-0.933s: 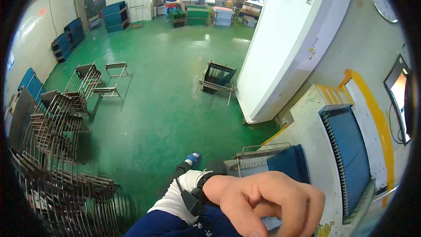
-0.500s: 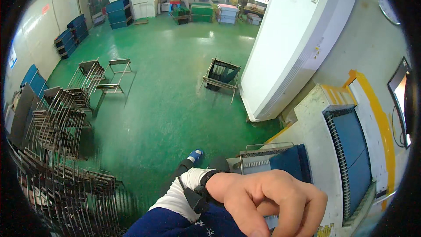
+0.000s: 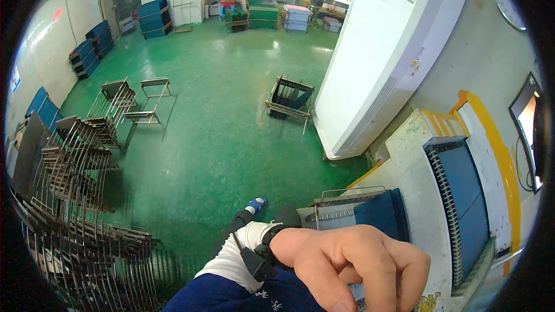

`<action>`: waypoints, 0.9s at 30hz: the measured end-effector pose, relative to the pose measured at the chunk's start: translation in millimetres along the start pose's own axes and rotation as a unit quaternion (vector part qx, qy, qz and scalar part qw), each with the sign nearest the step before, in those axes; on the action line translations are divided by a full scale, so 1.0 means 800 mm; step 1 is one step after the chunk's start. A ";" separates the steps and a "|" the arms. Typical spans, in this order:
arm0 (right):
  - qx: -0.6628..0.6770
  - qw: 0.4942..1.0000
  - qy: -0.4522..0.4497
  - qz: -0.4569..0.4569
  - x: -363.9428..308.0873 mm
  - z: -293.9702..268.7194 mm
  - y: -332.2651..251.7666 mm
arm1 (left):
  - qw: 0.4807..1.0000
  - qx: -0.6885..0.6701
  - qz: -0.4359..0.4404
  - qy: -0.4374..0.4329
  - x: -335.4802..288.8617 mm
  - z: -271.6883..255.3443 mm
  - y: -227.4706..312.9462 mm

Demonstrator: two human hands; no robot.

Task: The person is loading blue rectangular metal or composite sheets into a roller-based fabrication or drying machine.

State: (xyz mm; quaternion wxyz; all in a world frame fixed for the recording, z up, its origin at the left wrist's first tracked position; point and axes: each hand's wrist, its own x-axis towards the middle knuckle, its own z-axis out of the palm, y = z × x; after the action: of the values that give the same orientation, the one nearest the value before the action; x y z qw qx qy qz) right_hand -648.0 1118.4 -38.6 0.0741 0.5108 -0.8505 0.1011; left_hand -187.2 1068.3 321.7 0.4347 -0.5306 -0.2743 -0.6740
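My left hand (image 3: 361,263) reaches in from the lower left, its back turned up and its fingers curled downward. The thumb and fingertips run off the lower edge, so whatever they hold, if anything, is hidden. A dark band with a small black device (image 3: 258,263) is strapped at the wrist, over a white sleeve. Just beyond the hand stands a slotted metal rack (image 3: 335,199) with dark blue panels (image 3: 381,216) in it. My right hand does not show.
To the right, a pale machine (image 3: 399,144) has a blue panel (image 3: 462,190) on its roller conveyor. A tall white cabinet unit (image 3: 370,63) stands beyond. Metal racks (image 3: 87,242) crowd the left; another rack (image 3: 289,101) sits on the green floor. Two people work at the far bench.
My view has shifted very slightly; my left hand keeps nearly the same curled pose. At the far bench, a seated person now has a green tray tilted up.
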 end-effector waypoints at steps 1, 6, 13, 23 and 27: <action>-0.001 1.000 0.000 0.001 -0.001 0.002 0.004 | 0.999 0.007 0.011 -0.030 0.004 -0.004 0.001; -0.005 1.000 0.012 -0.009 -0.003 0.000 0.001 | 0.994 0.037 0.061 -0.078 0.000 -0.023 -0.010; -0.012 0.999 0.034 -0.013 -0.004 -0.004 -0.007 | 0.996 0.039 0.049 -0.069 -0.001 -0.023 -0.008; -0.010 1.000 0.007 0.007 -0.002 -0.003 -0.007 | 0.997 0.051 0.033 -0.036 -0.003 -0.019 -0.003; -0.003 1.000 -0.016 0.008 -0.003 -0.018 -0.018 | 0.996 0.055 0.042 -0.064 0.001 -0.024 -0.002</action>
State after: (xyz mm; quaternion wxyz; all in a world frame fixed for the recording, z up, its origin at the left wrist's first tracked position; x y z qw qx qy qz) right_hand -633.9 1117.1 -24.0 0.0611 0.5055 -0.8559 0.0905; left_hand -197.7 1052.5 316.9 0.4726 -0.5592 -0.3157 -0.6036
